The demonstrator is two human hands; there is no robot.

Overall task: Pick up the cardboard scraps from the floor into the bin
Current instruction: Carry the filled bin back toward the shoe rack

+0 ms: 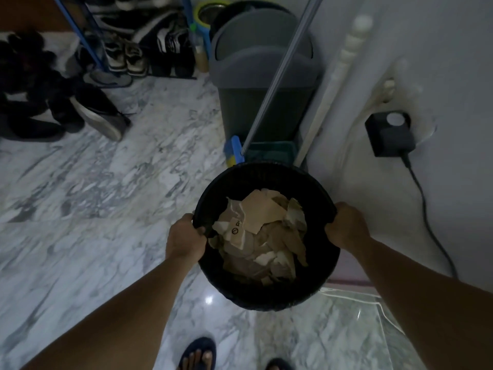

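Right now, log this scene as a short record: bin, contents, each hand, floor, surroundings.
bin: black round bin, held up above the floor
contents: cardboard scraps piled inside
left hand: left hand grips the rim's left side
right hand: right hand grips the rim's right side
floor: marble floor, no scraps visible on it
surroundings: grey lidded bin behind, shoes on a rack, black adapter plugged into the wall

Black bin (266,292); tan and pale cardboard scraps (262,231). Floor (106,182) white marble, grey-veined. Tall bin (262,84) grey. Sandals (198,353) dark, possibly navy.
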